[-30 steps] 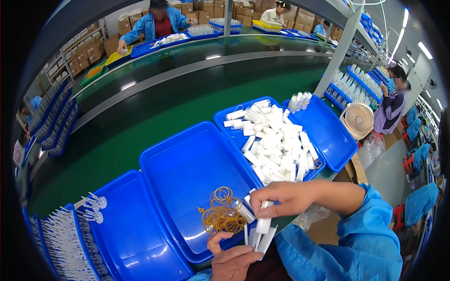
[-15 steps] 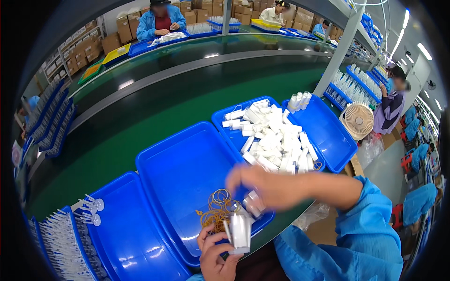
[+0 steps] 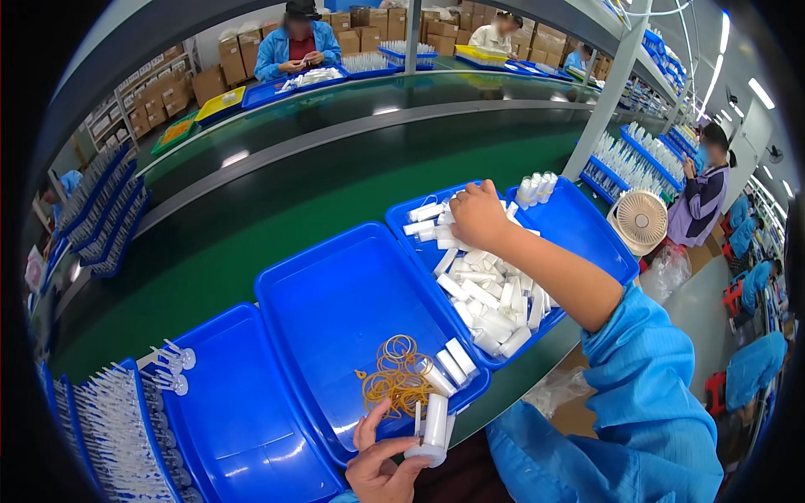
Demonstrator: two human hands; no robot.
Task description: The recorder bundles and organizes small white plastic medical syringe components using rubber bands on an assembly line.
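Note:
At the near edge of the middle tray, my left hand [image 3: 379, 471] grips a white plastic part [image 3: 435, 423] with a round translucent base and an upright cylinder. A thinner stem stands beside the cylinder. My right hand [image 3: 481, 216] reaches into a blue tray [image 3: 404, 238] heaped with small white cylindrical pieces [image 3: 488, 289]. Its fingers curl down at the far side of the heap, and whatever they hold is hidden. Beyond my left hand lie a tangle of yellow-brown rubber bands [image 3: 394, 381] and a few white pieces [image 3: 453, 362] in clear film.
The middle blue tray [image 3: 335, 293] adjoins another blue tray [image 3: 239, 411] at left, beside racks of clear stemmed parts [image 3: 117, 427]. Several capped white cylinders [image 3: 537, 189] stand in the right tray [image 3: 591, 239], near a fan [image 3: 642, 220]. Behind runs a green conveyor [image 3: 277, 193]; co-workers sit across it.
My right hand has moved away from beside my left hand, up and right to the far part of the heap. My left hand still holds the white part, now slightly lower.

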